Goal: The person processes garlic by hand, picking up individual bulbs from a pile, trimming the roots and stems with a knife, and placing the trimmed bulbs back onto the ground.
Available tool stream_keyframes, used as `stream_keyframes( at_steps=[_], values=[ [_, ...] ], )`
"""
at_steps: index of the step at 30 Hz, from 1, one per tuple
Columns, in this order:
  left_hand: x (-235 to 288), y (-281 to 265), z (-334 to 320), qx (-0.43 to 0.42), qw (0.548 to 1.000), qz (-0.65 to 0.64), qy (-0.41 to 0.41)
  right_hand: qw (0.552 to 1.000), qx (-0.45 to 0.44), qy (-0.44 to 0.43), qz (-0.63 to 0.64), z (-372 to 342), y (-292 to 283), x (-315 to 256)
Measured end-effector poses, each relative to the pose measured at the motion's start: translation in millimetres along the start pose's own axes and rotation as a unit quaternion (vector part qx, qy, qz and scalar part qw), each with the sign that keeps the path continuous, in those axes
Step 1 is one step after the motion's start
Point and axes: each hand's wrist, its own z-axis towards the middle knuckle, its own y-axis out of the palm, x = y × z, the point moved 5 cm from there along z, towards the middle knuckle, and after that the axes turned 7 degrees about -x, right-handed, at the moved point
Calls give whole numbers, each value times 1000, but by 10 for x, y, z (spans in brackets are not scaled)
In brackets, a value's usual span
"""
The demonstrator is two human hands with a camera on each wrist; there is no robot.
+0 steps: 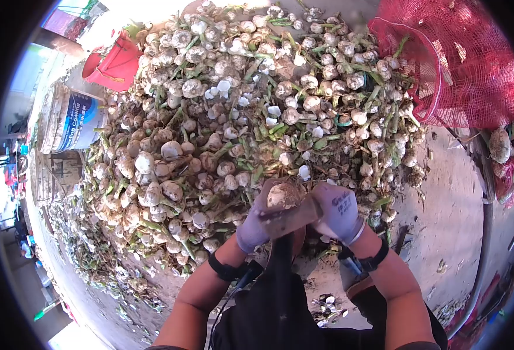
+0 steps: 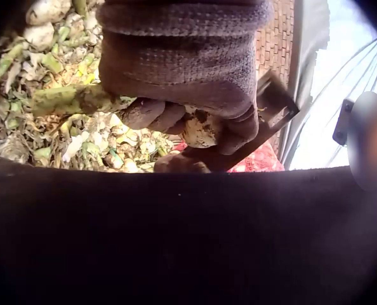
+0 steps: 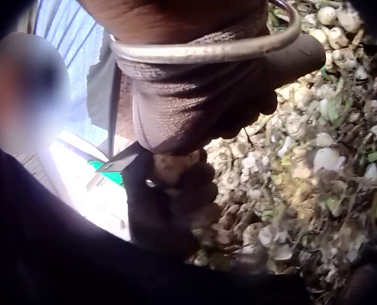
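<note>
My gloved left hand (image 1: 253,227) grips a soil-marked garlic bulb (image 1: 284,196) in front of my body. In the left wrist view a green stalk (image 2: 74,100) sticks out beside the fingers of that hand. My right hand (image 1: 340,213), also gloved, holds a knife with a broad, flat blade (image 1: 292,219). The blade lies across the near side of the bulb and overlaps it in the head view. In the right wrist view the dark handle end (image 3: 296,60) pokes out of the right fist, and the bulb shows between the two hands.
A wide heap of garlic (image 1: 210,128) with stalks and loose skins spreads ahead of my hands. A red bucket (image 1: 114,63) and a white paint bucket (image 1: 76,122) stand at the left. Red mesh sacks (image 1: 467,64) lie at the right. Trimmings (image 1: 330,309) litter the ground near my feet.
</note>
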Motion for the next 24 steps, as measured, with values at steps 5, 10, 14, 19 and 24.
stream_keyframes(
  at_steps=[5,10,14,19,24],
  values=[
    [-328,-546,-198,32,998,20,-57,994,105,-3,-14,41,622,523],
    [345,-426,-351,116,963,235,72,932,97,277,212,57,419,702],
    [455,-428,-168,233,942,118,209,738,63,230,631,40,614,-250],
    [1424,-289,-704,172,880,30,442,836,29,275,475,554,1194,251],
    [1580,-688,-1296,221,845,-42,484,944,160,284,43,1593,170,678]
  ],
)
